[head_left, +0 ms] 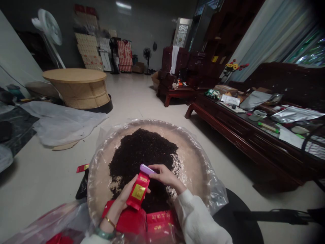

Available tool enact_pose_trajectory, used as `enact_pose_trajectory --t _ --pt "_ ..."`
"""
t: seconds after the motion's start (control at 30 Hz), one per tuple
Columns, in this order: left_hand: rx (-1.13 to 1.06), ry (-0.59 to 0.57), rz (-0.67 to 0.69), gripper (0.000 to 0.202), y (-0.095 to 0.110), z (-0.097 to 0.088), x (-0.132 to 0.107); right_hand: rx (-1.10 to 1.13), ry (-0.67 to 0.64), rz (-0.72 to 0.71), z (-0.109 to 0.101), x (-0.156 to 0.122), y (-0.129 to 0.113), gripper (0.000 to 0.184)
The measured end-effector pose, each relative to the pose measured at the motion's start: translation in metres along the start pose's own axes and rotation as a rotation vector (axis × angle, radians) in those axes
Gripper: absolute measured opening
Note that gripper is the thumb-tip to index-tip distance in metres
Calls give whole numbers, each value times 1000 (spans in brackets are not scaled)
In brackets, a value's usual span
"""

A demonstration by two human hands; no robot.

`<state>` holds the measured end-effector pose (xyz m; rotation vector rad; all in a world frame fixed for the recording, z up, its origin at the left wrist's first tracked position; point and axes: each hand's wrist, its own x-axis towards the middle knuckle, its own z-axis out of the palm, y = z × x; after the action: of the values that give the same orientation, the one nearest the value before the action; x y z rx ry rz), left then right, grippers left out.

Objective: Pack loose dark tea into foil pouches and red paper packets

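My left hand [127, 193] is closed around a small red packet [138, 191] with a gold label, held upright and slightly tilted. Between the fingers of my right hand [164, 176] is a light purple plastic piece [146, 169], scoop-like in shape, resting at the packet's top end. Whether it reaches inside the packet I cannot tell. Below both hands lies a heap of dark loose tea leaves [142, 145] in a wide round basket tray [195, 162] lined with clear plastic. Flat red packets [130, 222] and printed red packets [159, 220] lie at the tray's near edge.
A long dark wooden table [228, 135] holding papers and silver bags runs along the right. At the left stand a round woven basket table [78, 88] and plastic sheeting [63, 118] on the floor. A black round base [238, 217] sits at the lower right.
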<state>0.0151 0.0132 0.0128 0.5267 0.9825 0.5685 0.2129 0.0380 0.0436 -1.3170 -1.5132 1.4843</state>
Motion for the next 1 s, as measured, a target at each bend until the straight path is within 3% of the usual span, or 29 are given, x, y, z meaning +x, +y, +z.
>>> enact_pose_trajectory --t 0.23,0.63,0.73,0.8,0.87,1.0 --pt "1 18 -4 56 -1 -1 1 -1 24 -18 16 9 10 31" --pt "6 5 -5 55 -5 -6 6 53 46 -50 20 8 15 28" --pt "11 4 3 55 -5 -5 5 46 63 -62 17 7 16 35" --pt "16 -1 14 57 -6 -6 6 13 165 -76 5 6 17 47" --pt "21 -15 24 59 -7 -7 6 -85 356 -69 -16 4 21 57" --pt "20 -31 34 60 -7 -6 5 -562 734 19 -71 -9 33 53"
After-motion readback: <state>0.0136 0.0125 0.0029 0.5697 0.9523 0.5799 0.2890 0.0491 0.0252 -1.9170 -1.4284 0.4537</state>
